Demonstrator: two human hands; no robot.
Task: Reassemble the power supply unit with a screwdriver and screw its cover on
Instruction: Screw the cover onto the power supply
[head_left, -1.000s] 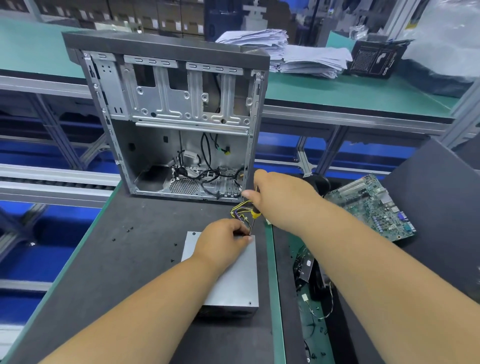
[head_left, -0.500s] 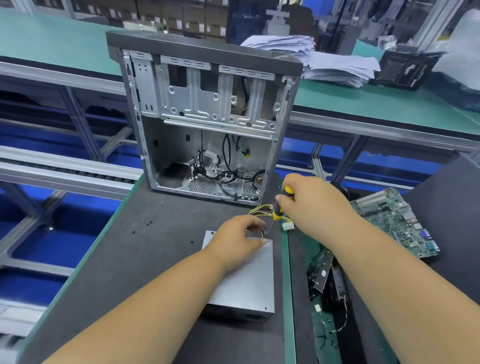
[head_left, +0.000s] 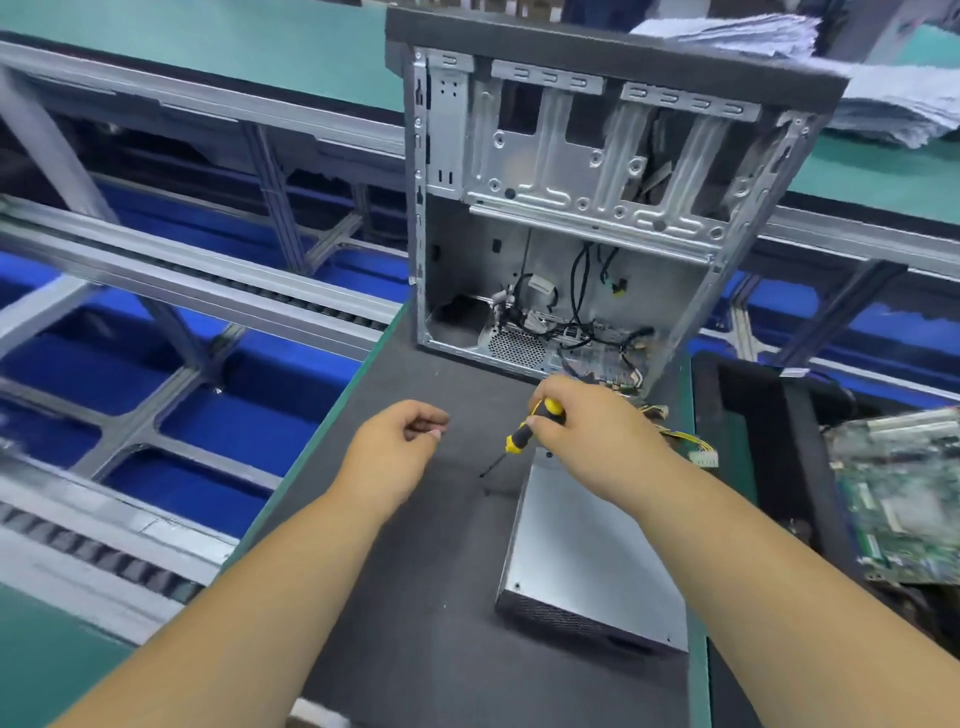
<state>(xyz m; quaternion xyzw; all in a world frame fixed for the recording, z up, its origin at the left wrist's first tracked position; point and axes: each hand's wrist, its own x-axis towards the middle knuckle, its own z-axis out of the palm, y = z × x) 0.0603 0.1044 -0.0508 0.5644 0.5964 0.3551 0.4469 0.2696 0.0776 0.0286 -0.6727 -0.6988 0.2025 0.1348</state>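
- Right hand curled around the yellow-and-black handle of a small screwdriver, thin dark shaft slanted down and to the left, tip just above or touching the dark grey mat-covered table; could not tell which.
- Left hand hovered over the mat left of the screwdriver, fingers curled in, fingertips pinched together on something too small to make out.
- Flat silver sheet-metal power supply unit lay on the table under the right forearm, vented end nearest the camera, far end just beside the right hand.
- Bundle of yellow and black wires with a white plug spilled from the unit's far end, beyond the right wrist.
- Open grey steel computer case stood upright at the far edge of the mat, black cables loose in its bottom.
- Green circuit board rested at the right, well apart from the unit.
- Stack of white papers sat on the green bench behind the case.
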